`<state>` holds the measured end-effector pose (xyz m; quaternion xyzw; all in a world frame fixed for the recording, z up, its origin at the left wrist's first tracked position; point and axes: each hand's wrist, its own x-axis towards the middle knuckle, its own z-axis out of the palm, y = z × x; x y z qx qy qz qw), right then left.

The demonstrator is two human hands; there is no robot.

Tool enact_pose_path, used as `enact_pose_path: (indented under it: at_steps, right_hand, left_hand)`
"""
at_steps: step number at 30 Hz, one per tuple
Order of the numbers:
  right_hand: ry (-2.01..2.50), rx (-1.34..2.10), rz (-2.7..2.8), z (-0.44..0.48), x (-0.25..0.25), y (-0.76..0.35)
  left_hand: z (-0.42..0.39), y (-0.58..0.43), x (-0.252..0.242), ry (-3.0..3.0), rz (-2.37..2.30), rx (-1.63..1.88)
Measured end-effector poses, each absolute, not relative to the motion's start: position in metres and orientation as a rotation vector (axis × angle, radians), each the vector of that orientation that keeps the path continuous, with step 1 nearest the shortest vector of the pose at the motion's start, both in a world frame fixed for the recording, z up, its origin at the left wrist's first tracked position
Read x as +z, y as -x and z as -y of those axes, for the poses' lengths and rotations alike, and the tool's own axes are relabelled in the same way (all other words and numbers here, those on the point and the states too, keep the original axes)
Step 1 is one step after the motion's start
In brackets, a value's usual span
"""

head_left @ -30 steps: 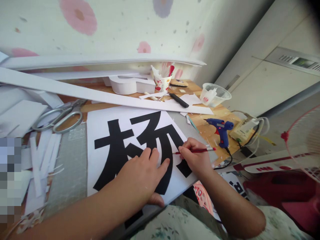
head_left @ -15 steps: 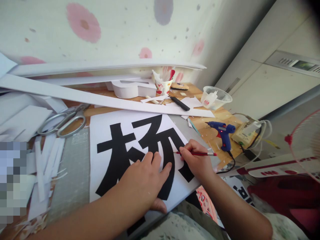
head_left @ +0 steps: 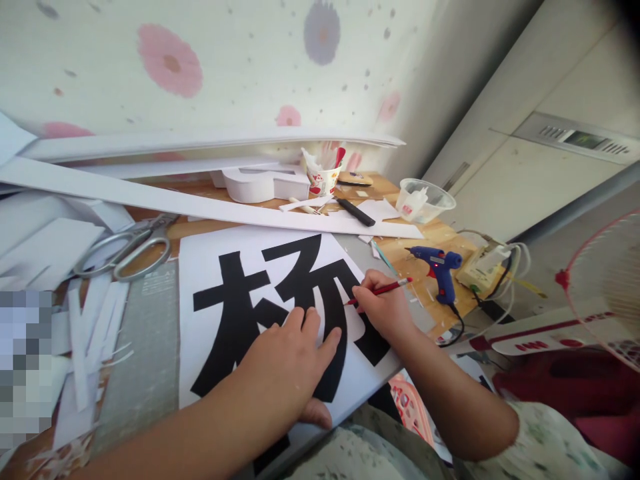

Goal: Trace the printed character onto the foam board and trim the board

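Since 0.5 s ago the right hand (head_left: 383,310) has edged slightly left & far, and the red-handled tool (head_left: 383,290) it pinches now tilts up at its right end instead of lying level; tip sits on the black character's right stroke. Pen or craft knife, can't tell, too small. Left hand (head_left: 293,357) lies flat w/ fingers spread, pressing the white sheet (head_left: 210,253) w/ the big black character, just left of the tip. Sheet rests on a grey cutting mat (head_left: 145,347) on a wooden table (head_left: 440,233). Scissors (head_left: 133,243) far left by white strips (head_left: 85,333); blue glue gun (head_left: 437,263) right; paper cup (head_left: 323,179) & clear plastic bowl (head_left: 425,199) far. Flowered wall (head_left: 225,67) behind, pale cabinet (head_left: 525,153) & a fan (head_left: 605,293) at right.
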<state>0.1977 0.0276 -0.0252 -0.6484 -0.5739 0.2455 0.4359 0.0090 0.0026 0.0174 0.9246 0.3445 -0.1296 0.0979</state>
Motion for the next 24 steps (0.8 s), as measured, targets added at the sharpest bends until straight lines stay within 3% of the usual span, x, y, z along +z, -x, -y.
enact_pose_path:
  at_steps: [24]
  right_hand:
    - [1.648, 0.533, 1.432, -0.0300, -0.0323, -0.1980]
  left_hand:
    - [-0.0025, -0.0091, 0.0095, -2.748, -1.024, -0.332]
